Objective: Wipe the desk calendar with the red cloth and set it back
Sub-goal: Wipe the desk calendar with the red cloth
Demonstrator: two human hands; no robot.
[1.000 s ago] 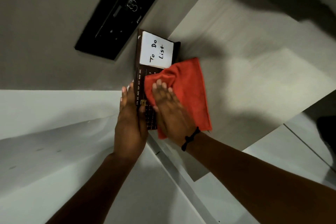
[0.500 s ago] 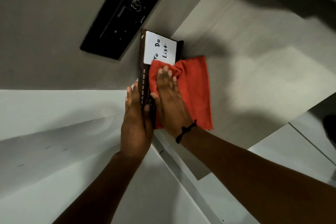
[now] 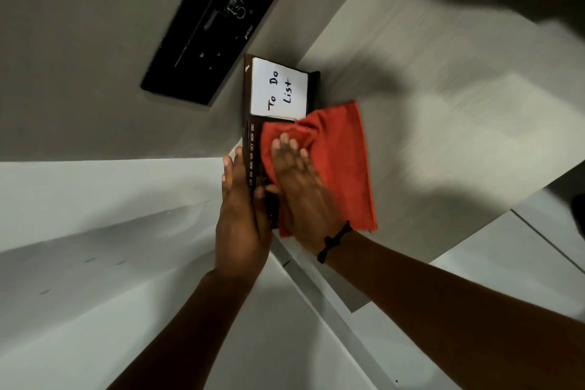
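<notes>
The desk calendar [image 3: 251, 123] is a dark brown board with month names along its left edge and a white "To Do List" pad at its far end. It stands on the grey desk [image 3: 443, 104]. My left hand [image 3: 242, 215] grips the calendar's near left edge. My right hand [image 3: 300, 187] lies flat on the red cloth [image 3: 342, 161] and presses it against the calendar's face just below the pad. The cloth hangs off to the right over the desk and hides the calendar's lower face.
A flat black device [image 3: 218, 19] is fixed to the grey wall behind the calendar, to its left. A white surface [image 3: 95, 199] runs along the lower left. A black wristband [image 3: 335, 241] sits on my right wrist.
The view drifted slightly. My right hand slid the cloth up toward the pad and then slightly back down the calendar's face. My left hand kept its grip.
</notes>
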